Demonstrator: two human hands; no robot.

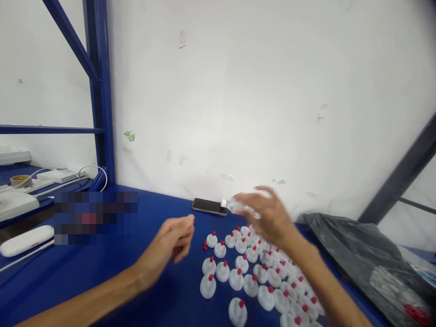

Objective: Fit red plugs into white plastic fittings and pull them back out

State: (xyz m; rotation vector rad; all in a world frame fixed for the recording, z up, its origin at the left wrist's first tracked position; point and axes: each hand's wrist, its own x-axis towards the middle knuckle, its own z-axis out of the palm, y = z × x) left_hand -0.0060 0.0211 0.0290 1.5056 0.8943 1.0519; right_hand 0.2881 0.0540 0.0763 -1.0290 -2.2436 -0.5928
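My left hand (pixel 175 238) is closed in a pinch over the blue table, and a bit of a small red cap (pixel 194 223) shows at its fingertips. My right hand (pixel 267 213), smeared by motion, is raised above the table with its fingers around a clear plastic bottle (pixel 235 205). The bottle lies tilted sideways, its white tip (pixel 223 203) pointing left in front of the phone. Below the right hand, many small round translucent white bottles (pixel 236 279) with red caps stand close together. Loose red caps (pixel 205 246) lie at the group's left edge.
A black phone (pixel 209 206) lies against the white wall. On the right, a dark grey plastic bag (pixel 354 254) covers the table edge. White cables and a power strip (pixel 18 206) sit on the left, by a blue metal post (pixel 104 91). Part of the left side is pixelated.
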